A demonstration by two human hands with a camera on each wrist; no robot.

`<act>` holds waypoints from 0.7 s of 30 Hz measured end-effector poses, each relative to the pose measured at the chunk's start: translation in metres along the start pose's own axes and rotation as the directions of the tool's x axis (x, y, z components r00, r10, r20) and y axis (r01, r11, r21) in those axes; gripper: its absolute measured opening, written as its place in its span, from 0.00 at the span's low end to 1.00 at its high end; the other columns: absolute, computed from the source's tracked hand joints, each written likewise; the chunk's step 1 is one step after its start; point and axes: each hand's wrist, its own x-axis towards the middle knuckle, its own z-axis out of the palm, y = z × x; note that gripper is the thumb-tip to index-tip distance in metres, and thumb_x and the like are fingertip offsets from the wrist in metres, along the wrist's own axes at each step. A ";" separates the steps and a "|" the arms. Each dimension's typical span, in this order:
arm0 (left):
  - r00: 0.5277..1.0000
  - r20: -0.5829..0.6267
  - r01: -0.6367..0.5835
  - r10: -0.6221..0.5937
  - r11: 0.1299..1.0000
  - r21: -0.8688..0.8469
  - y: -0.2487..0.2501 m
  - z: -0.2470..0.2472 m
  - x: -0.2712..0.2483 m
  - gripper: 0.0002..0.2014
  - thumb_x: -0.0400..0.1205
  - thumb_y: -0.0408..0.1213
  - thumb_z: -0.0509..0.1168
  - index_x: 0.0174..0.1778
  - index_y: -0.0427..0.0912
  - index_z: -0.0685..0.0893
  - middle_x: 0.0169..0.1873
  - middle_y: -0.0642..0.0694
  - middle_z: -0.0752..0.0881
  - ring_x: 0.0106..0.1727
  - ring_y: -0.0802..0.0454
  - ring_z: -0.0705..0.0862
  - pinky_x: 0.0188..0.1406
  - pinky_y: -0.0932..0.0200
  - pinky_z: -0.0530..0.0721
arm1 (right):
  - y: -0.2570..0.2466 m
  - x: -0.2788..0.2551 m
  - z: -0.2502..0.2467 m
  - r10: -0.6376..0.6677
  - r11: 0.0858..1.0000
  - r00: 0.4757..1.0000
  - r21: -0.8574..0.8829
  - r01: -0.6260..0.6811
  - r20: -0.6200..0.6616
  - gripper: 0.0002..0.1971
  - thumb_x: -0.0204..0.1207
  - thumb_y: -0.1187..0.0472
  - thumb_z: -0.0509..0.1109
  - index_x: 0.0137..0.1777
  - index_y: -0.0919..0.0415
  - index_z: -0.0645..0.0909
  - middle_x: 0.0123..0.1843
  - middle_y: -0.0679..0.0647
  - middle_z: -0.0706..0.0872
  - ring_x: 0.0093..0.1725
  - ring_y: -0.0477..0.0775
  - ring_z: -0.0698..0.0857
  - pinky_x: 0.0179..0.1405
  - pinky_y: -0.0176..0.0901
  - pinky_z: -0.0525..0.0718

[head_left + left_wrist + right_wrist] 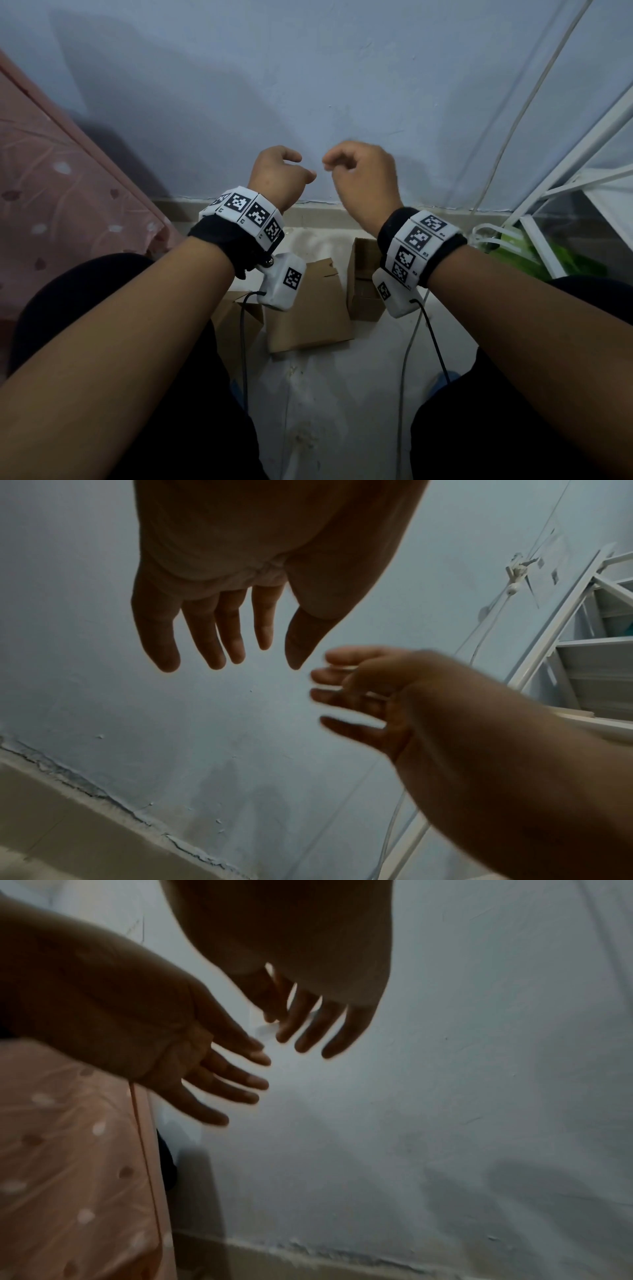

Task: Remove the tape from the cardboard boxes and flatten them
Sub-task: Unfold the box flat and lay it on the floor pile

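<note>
Both forearms fill the near part of the head view, raised toward the wall. At their ends the left hand (279, 176) and right hand (363, 173) hang close together, fingertips just apart and touching nothing. In the wrist views the fingers (219, 631) of each hand are loosely extended and spread, holding nothing; the right hand is blurred, so no strip of tape can be made out between them.

Below the fingers, on the floor between the knees, lie the cardboard boxes: a flattened piece (308, 308) under the left wrist, an upright open box (363, 277) under the right wrist, and another open box (236, 315) to the left of the flat piece. I judge the task partly done: one box looks collapsed, two stand unflattened, and any tape left on them is too small to tell.

Beyond the fingers the wall (308, 85) stands near. Left of them a pink patterned cover (61, 192) crowds in; right of them a white rack (565, 178) and cables narrow the room.
</note>
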 end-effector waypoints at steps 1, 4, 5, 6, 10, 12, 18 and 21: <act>1.000 -0.004 0.000 0.000 1.000 -0.004 0.000 0.000 0.001 0.17 0.77 0.36 0.76 0.62 0.44 0.84 0.52 0.44 0.84 0.39 0.55 0.81 0.39 0.60 0.76 | -0.008 0.003 -0.004 -0.015 0.998 0.996 0.062 0.020 -0.084 0.15 0.72 0.71 0.64 0.41 0.55 0.91 0.39 0.47 0.92 0.42 0.49 0.90 0.50 0.51 0.90; 1.000 -0.012 0.000 0.000 1.000 -0.008 0.001 -0.002 0.002 0.16 0.78 0.36 0.75 0.61 0.44 0.84 0.49 0.46 0.83 0.37 0.57 0.81 0.35 0.61 0.76 | -0.028 0.014 -0.018 -0.023 0.978 0.976 0.199 0.067 -0.216 0.16 0.68 0.71 0.61 0.35 0.53 0.88 0.33 0.49 0.90 0.37 0.56 0.90 0.43 0.55 0.90; 1.000 -0.009 -0.002 0.002 1.000 -0.009 0.001 -0.002 0.002 0.15 0.78 0.36 0.75 0.61 0.44 0.84 0.47 0.47 0.83 0.36 0.57 0.80 0.33 0.61 0.76 | -0.030 0.016 -0.021 -0.016 0.976 0.973 0.208 0.065 -0.228 0.17 0.68 0.72 0.61 0.34 0.52 0.87 0.33 0.49 0.90 0.37 0.57 0.90 0.43 0.57 0.91; 1.000 -0.003 -0.003 0.003 1.000 -0.015 0.001 -0.002 0.002 0.14 0.78 0.36 0.75 0.59 0.44 0.85 0.45 0.48 0.83 0.35 0.56 0.80 0.33 0.61 0.76 | -0.030 0.016 -0.023 -0.003 0.977 0.973 0.207 0.053 -0.233 0.17 0.68 0.71 0.61 0.34 0.51 0.87 0.33 0.49 0.90 0.38 0.57 0.90 0.43 0.58 0.91; 0.999 0.028 -0.030 0.031 0.999 -0.035 0.000 -0.001 -0.001 0.05 0.78 0.35 0.74 0.47 0.45 0.86 0.44 0.44 0.86 0.42 0.50 0.85 0.42 0.57 0.81 | -0.017 0.012 -0.018 0.075 0.981 0.980 0.189 -0.039 -0.185 0.16 0.67 0.69 0.61 0.32 0.49 0.86 0.33 0.48 0.90 0.39 0.57 0.91 0.43 0.60 0.91; 0.997 0.039 -0.060 0.062 0.998 -0.035 0.001 -0.001 -0.004 0.03 0.78 0.35 0.74 0.40 0.46 0.86 0.43 0.41 0.89 0.45 0.47 0.87 0.47 0.53 0.84 | -0.013 0.008 -0.014 0.099 0.985 0.984 0.155 -0.076 -0.149 0.15 0.68 0.68 0.61 0.34 0.50 0.87 0.34 0.47 0.91 0.39 0.56 0.91 0.44 0.59 0.91; 0.990 0.063 -0.122 0.124 0.992 -0.021 -0.003 0.002 -0.005 0.03 0.77 0.33 0.71 0.39 0.39 0.89 0.41 0.38 0.92 0.41 0.45 0.92 0.40 0.55 0.87 | -0.005 0.000 0.001 0.050 0.999 0.997 0.010 -0.049 -0.065 0.12 0.71 0.65 0.63 0.36 0.50 0.87 0.35 0.49 0.90 0.39 0.54 0.90 0.44 0.56 0.90; 0.987 0.050 -0.163 0.155 0.945 0.285 -0.031 0.008 0.008 0.08 0.76 0.33 0.66 0.32 0.35 0.84 0.31 0.35 0.87 0.38 0.35 0.88 0.34 0.53 0.85 | 0.020 -0.022 0.021 0.059 0.968 0.988 -0.249 -0.022 0.143 0.10 0.78 0.65 0.63 0.43 0.57 0.86 0.40 0.53 0.89 0.42 0.58 0.87 0.45 0.55 0.88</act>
